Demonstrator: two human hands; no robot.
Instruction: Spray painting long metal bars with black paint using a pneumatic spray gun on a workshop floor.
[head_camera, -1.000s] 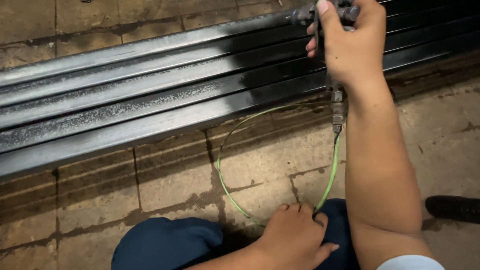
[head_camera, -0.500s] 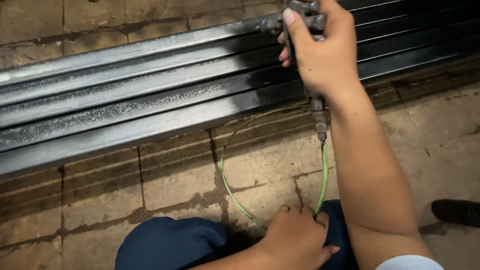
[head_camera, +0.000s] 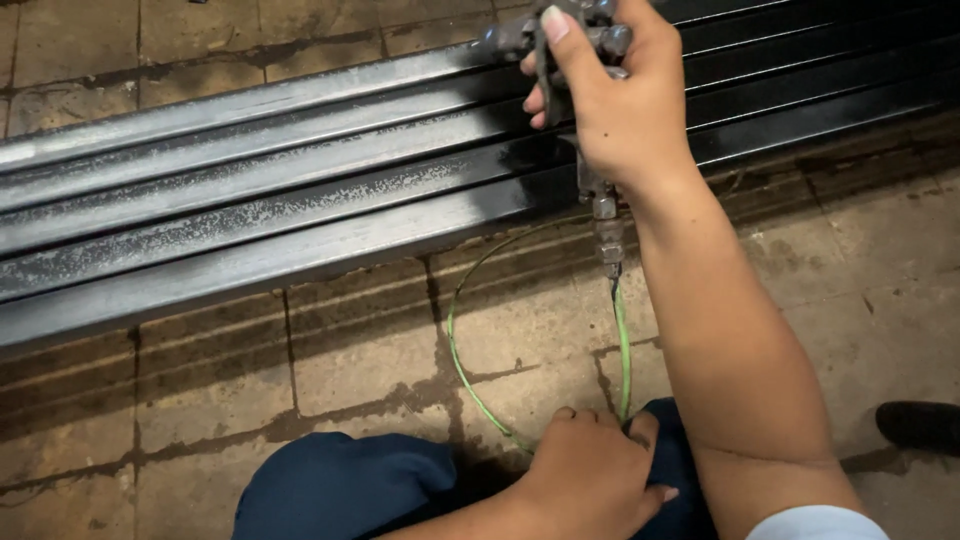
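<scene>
My right hand (head_camera: 622, 110) grips a grey metal spray gun (head_camera: 560, 35) held over a row of long black steel tubes (head_camera: 300, 200) lying on the floor; a finger rests on the trigger. A thin green hose (head_camera: 455, 340) leaves the fitting under the gun (head_camera: 606, 235), loops over the floor and comes back to my left hand (head_camera: 590, 475). That hand rests on my knee in dark blue trousers (head_camera: 350, 485) with its fingers closed around the hose. The tubes look glossy black near the gun and dusty grey toward the left.
Worn, stained stone paving (head_camera: 360, 380) lies in front of the tubes and behind them (head_camera: 200, 50). A black shoe (head_camera: 915, 425) shows at the right edge. The tubes run diagonally across the whole view.
My right hand with the spray gun has shifted leftward along the tubes. The left hand stays on my knee with the hose.
</scene>
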